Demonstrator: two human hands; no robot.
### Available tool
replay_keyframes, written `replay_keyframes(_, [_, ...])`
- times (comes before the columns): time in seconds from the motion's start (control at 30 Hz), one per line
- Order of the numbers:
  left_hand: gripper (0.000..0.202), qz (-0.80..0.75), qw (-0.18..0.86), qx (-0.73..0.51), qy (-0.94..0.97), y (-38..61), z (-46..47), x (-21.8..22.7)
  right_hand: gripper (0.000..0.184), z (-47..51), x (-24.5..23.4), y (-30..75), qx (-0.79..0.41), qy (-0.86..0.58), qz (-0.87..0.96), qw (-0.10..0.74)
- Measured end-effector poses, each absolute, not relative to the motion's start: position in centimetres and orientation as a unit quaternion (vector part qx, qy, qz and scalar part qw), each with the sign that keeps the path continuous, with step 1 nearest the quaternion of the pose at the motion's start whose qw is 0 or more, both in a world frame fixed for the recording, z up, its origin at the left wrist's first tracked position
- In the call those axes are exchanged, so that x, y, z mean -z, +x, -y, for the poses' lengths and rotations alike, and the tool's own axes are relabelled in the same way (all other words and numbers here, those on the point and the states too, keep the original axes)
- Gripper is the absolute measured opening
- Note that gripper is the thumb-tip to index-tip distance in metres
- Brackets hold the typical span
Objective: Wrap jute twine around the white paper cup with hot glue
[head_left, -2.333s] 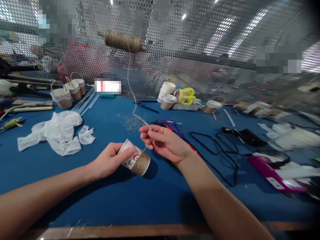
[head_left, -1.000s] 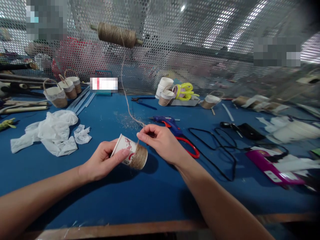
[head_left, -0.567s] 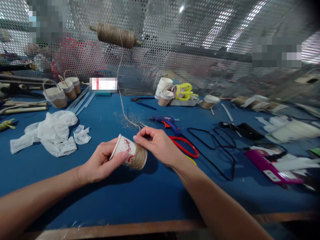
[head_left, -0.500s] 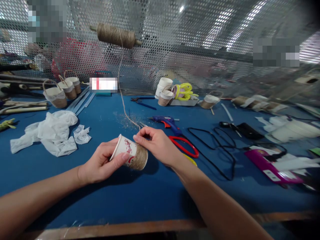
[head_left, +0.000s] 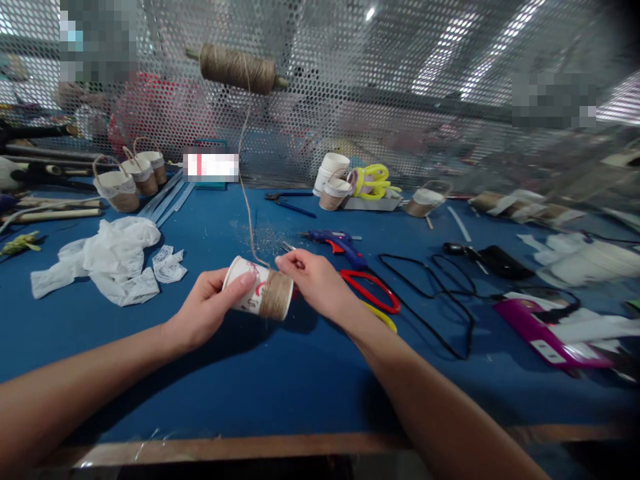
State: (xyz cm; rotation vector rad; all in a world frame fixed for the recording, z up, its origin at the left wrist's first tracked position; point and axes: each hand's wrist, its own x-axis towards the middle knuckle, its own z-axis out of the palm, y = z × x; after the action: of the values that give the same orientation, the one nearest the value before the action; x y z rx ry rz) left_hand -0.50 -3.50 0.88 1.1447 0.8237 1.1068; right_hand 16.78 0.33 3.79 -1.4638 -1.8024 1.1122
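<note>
A white paper cup (head_left: 244, 301) with a red print lies tilted on its side in the air, its base pointing right. My left hand (head_left: 203, 303) is closed around the rim end, thumb on top. Jute twine (head_left: 274, 295) is wound in a band round the base half. From that band a loose strand (head_left: 249, 213) climbs to a twine spool (head_left: 236, 69) hung at the mesh. My right hand (head_left: 313, 277) is at the base end with fingers curled and pinched; what lies between the fingertips is hidden.
Behind my right hand lie a blue glue gun (head_left: 335, 241) and scissors with red and yellow handles (head_left: 371, 291). White lace (head_left: 113, 257) is heaped at left. Small twine-wrapped baskets (head_left: 120, 193) stand at the back. A black cord (head_left: 430, 327) and a purple power strip (head_left: 550, 333) are at right.
The cup has tipped closer to level and its base end has risen a little. My right fingertips have shifted from the strand at the cup's upper side toward the base edge.
</note>
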Motion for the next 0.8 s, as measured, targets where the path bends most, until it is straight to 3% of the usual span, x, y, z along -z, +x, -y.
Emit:
replay_keyframes(0.17, [0.025, -0.389, 0.667, -0.536, 0.342, 0.1, 2.5, -1.6, 0.029, -0.3, -3.8, 17.0, -0.384, -0.534, 0.682, 0.322])
replay_keyframes(0.33, [0.023, -0.386, 0.676, -0.539, 0.323, 0.2, 2.3, -1.7, 0.048, 0.6, -3.9, 16.6, -0.370, -0.484, 0.738, 0.288])
replay_keyframes(0.57, [0.023, -0.361, 0.630, -0.520, 0.450, -0.3, 2.6, -1.1, 0.039, 0.2, -4.3, 17.2, -0.462, -0.423, 0.722, 0.292])
replay_keyframes(0.8, [0.022, -0.359, 0.704, -0.512, 0.337, -0.6, 1.9, -2.5, 0.043, 1.1, -5.0, 16.7, -0.292, -0.402, 0.813, 0.305])
